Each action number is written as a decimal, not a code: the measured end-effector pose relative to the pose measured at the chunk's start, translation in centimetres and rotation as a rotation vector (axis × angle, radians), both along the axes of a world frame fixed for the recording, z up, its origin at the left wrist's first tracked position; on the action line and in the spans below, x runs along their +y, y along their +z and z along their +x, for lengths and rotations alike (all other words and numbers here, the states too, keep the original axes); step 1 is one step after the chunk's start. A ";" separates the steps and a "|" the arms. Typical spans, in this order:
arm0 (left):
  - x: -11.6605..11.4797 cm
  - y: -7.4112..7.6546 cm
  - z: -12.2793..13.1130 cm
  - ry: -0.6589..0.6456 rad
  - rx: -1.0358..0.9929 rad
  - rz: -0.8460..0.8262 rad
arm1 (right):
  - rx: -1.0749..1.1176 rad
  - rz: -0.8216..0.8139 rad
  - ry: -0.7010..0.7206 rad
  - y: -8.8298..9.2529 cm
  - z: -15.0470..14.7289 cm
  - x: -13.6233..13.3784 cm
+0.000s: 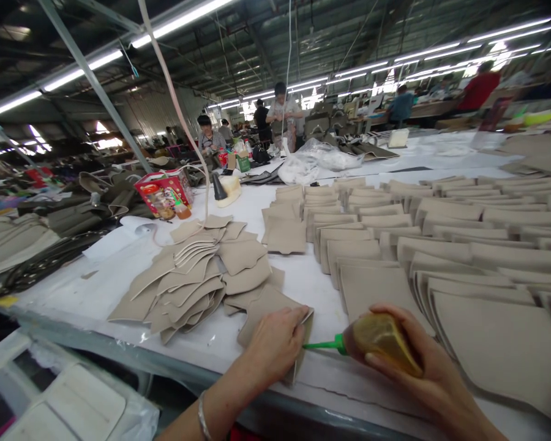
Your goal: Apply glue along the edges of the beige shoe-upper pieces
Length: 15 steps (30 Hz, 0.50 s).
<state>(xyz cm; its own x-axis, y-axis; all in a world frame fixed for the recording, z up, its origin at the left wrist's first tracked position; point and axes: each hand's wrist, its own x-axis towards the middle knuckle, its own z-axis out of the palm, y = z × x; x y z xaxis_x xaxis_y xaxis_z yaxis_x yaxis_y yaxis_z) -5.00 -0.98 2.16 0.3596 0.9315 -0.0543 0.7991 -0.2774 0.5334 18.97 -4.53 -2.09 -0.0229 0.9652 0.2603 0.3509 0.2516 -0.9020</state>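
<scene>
My left hand [278, 340] is closed on a taupe leather-like panel [261, 309] near the table's front edge, its fingers curled over the piece's right side. In my right hand [422, 361] lies a squeeze bottle [381, 343] of amber liquid, tilted sideways. Its long green nozzle [324, 345] points left, and the tip is at the panel's edge beside my left fingers; I cannot tell whether it touches. Left of my hands spreads a loose heap of similar panels [188, 282]. To the right, overlapping rows of folded panels [496, 343] fan across the table.
The white-covered table [96, 306] has a metal front edge. Behind the heap are a red box [179, 184], a small bottle with orange liquid [182, 210] and a black cone-shaped thing [219, 187]. A hose [179, 110] hangs down to the table. Clear plastic [319, 160] lies farther back. Several people work beyond.
</scene>
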 end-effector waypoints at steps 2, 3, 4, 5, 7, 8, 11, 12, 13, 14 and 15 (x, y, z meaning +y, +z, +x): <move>-0.1 0.0 0.0 -0.002 -0.010 -0.006 | 0.046 -0.028 0.045 0.0 -0.2 -0.2; -0.1 -0.1 0.0 0.000 -0.013 -0.008 | 0.073 -0.046 0.058 0.1 -0.3 -0.4; -0.1 -0.1 0.0 0.003 -0.015 -0.010 | 0.088 -0.060 0.052 0.2 -0.5 -0.5; -0.2 -0.1 0.0 0.005 -0.014 -0.010 | 0.089 -0.066 0.029 0.3 -0.6 -0.7; -0.2 -0.2 0.1 0.008 -0.009 -0.007 | 0.057 -0.060 -0.003 0.4 -0.7 -0.9; -0.2 -0.2 0.1 0.007 -0.006 -0.006 | 0.043 -0.060 0.008 0.4 -0.7 -1.0; -0.2 -0.2 0.0 0.008 -0.006 -0.008 | 0.071 -0.059 0.076 0.0 -0.5 -1.2; -0.2 -0.2 0.0 0.010 -0.008 -0.009 | 0.079 -0.054 0.077 -0.2 -0.4 -1.2; -0.2 -0.2 0.0 0.013 -0.011 -0.012 | 0.075 -0.045 0.055 -0.4 -0.4 -1.2; -0.2 -0.2 -0.1 0.017 -0.015 -0.013 | 0.060 -0.028 0.020 -0.5 -0.4 -1.3; -0.3 -0.2 -0.1 0.019 -0.018 -0.015 | 0.036 -0.009 -0.005 -0.5 -0.4 -1.3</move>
<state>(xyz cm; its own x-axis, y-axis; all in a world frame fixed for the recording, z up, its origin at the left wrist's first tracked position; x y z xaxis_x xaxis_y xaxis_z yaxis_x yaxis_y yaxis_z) -5.06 -1.23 1.94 0.3431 0.9372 -0.0622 0.7944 -0.2541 0.5517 18.61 -5.84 -2.62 -0.0087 0.9676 0.2522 0.3195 0.2417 -0.9162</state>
